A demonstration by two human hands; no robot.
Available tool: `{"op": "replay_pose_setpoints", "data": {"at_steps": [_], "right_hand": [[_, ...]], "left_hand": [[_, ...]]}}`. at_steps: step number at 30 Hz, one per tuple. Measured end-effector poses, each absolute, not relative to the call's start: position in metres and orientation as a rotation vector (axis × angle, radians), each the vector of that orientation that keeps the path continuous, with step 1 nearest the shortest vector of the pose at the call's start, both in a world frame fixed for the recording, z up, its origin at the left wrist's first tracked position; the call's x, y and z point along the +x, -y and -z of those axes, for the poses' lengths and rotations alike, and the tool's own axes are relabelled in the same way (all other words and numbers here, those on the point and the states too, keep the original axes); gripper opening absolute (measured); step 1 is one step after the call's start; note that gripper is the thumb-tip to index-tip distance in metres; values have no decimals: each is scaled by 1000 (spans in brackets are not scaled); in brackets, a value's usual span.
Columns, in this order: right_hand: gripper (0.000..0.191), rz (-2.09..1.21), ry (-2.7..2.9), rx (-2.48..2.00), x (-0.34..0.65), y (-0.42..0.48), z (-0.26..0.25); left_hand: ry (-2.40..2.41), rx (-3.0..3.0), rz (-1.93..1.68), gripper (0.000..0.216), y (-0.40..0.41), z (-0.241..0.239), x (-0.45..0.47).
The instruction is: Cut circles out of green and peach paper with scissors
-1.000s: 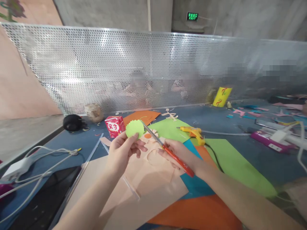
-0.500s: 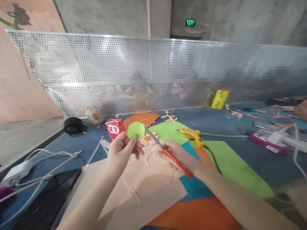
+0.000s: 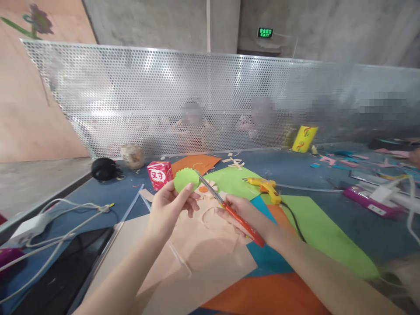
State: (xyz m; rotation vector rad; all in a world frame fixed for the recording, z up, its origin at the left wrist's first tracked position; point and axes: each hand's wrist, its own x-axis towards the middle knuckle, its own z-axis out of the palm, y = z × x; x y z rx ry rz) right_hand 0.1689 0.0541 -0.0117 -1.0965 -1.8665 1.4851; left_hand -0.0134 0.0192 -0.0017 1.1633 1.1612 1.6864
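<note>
- Left hand [image 3: 167,205] pinched the green paper disc [image 3: 186,180], right of the red box [image 3: 159,176].
- Right hand [image 3: 251,212] gripped the scissors [image 3: 242,222] at the disc's right edge; blade opening could not be told.
- Poses barely changed within one second, suggesting little cutting progress.

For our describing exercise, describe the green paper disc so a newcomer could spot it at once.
Below the perforated metal screen is a blue table. Over it, right of the red box, the left hand holds the green disc beside the scissors. Unlike the larger green sheets, it is round, with a partly scalloped edge.
</note>
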Motion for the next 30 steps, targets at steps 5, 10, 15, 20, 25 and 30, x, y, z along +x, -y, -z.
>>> {"op": "replay_pose_setpoints", "data": {"at_steps": [5,10,15,20,25,30], "right_hand": [[40,-1432,1913,-1088,168,-55,15],[38,-1366,1952,-1066,171,-60,23],[38,-1344,1976,-1042,172,-62,26],[41,-1337,1978,-1032,172,-62,25],[44,-1343,1981,-1048,172,-61,22],[46,-1345,1977,-1050,171,-60,21]], "left_hand": [[-1151,1113,-1635,32,-24,4,-14],[-1131,1113,-1545,31,-23,3,-18],[-1108,1125,-1517,25,-22,2,-17],[-1088,1126,-1501,25,-23,-1,-18],[-1082,1114,-1497,26,-21,-3,-18],[-1088,1102,-1509,26,-20,-5,-17]]}}
